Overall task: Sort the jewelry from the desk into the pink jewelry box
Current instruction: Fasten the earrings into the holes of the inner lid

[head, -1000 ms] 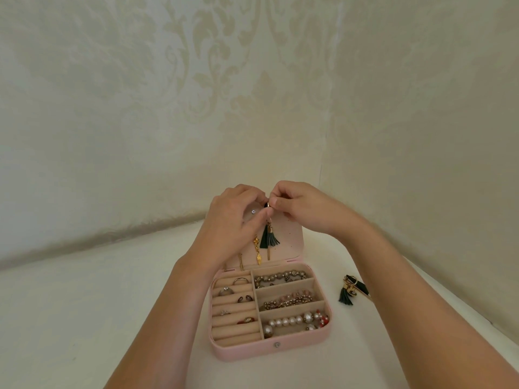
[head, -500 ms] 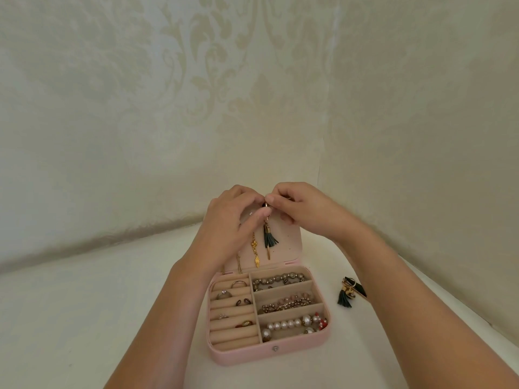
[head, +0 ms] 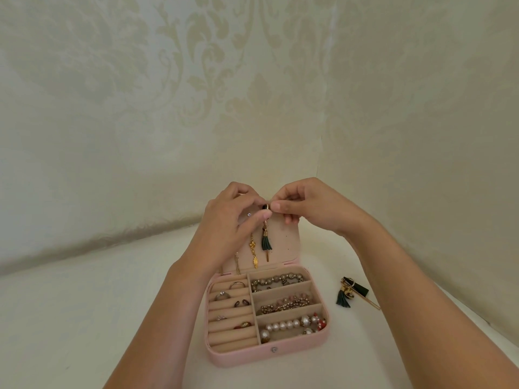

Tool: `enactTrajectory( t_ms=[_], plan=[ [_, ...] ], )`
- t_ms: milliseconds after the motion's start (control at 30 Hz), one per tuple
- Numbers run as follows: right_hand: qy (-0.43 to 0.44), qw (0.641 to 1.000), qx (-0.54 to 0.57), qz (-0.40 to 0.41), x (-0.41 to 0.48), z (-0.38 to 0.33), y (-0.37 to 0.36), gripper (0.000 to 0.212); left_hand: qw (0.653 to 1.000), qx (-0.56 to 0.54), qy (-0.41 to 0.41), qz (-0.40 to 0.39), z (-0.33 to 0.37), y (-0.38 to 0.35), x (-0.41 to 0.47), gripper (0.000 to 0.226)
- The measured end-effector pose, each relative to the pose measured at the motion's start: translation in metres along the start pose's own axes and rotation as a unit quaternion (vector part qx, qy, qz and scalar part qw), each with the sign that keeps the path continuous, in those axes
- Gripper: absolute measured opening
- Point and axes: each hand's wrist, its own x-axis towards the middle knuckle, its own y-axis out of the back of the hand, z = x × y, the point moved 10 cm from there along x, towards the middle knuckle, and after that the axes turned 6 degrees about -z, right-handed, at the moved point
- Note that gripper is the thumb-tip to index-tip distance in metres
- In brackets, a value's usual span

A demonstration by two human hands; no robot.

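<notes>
Hardly anything has moved: left hand point(head: 227, 220) and right hand point(head: 306, 206) still pinch the earring point(head: 266, 242) by its top, against the open lid point(head: 285, 237) of the box point(head: 244, 358). Its twin point(head: 345, 299) lies on the counter point(head: 84, 318) nearby.

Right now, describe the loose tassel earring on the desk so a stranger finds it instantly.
Find the open pink jewelry box on the white desk. Just right of it lies a dark green tassel earring with gold fittings. Its twin dangles before the lid; this one lies flat on the desk.
</notes>
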Motion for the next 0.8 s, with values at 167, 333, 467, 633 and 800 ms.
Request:
enactTrajectory(
  t_ms=[167, 333, 467, 633, 800],
  plan=[
    [-0.019, 1.000, -0.016, 0.001, 0.001, 0.004, -0.002, 0.019, 1.000, 0.004, 0.003, -0.003, 0.000, 0.001, -0.001, 0.036],
    [-0.014, 1.000, 0.000, 0.002, 0.000, 0.006, 0.001, 0.009, 1.000, 0.009, 0.004, -0.012, 0.000, 0.000, -0.001, 0.038],
    [-0.019, 1.000, 0.003, 0.002, 0.000, 0.007, 0.003, 0.005, 1.000, 0.020, 0.007, -0.018, 0.001, -0.002, -0.002, 0.033],
    [-0.032, 0.999, -0.030, 0.021, -0.001, 0.006, 0.007, 0.012, 0.999, 0.016, 0.022, -0.018, -0.001, 0.001, -0.004, 0.019],
    [-0.020, 0.993, -0.080, 0.083, -0.007, 0.002, 0.027, 0.014, 0.999, 0.025, 0.028, -0.020, 0.000, 0.001, -0.004, 0.006]
  ],
)
